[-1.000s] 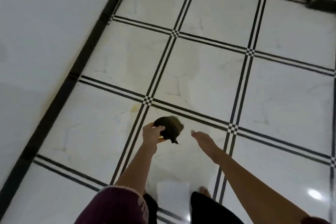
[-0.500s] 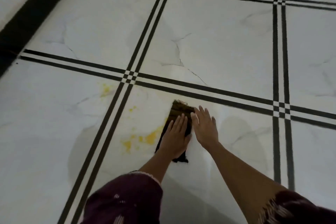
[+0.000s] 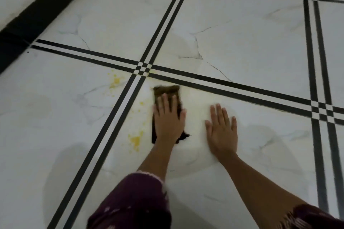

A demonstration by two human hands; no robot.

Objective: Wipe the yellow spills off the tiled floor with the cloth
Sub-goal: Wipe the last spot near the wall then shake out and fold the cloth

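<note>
Wiping's underway: my left hand (image 3: 168, 121) presses flat on the dark cloth (image 3: 166, 93), right hand (image 3: 222, 128) splayed bare on the tile (image 3: 260, 42). Next I'd sweep left over the yellow splatter (image 3: 135, 139) beside it.

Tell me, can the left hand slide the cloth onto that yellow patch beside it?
Probably yes: the left hand presses the cloth flat, and the yellow patch lies just beside it, with nothing between.

Glossy white marble-look floor tiles (image 3: 242, 29) with thin grey veins are split by paired black lines meeting in small checkered crossings (image 3: 143, 69), while a black skirting band (image 3: 37, 16) runs toward eleven o'clock.
</note>
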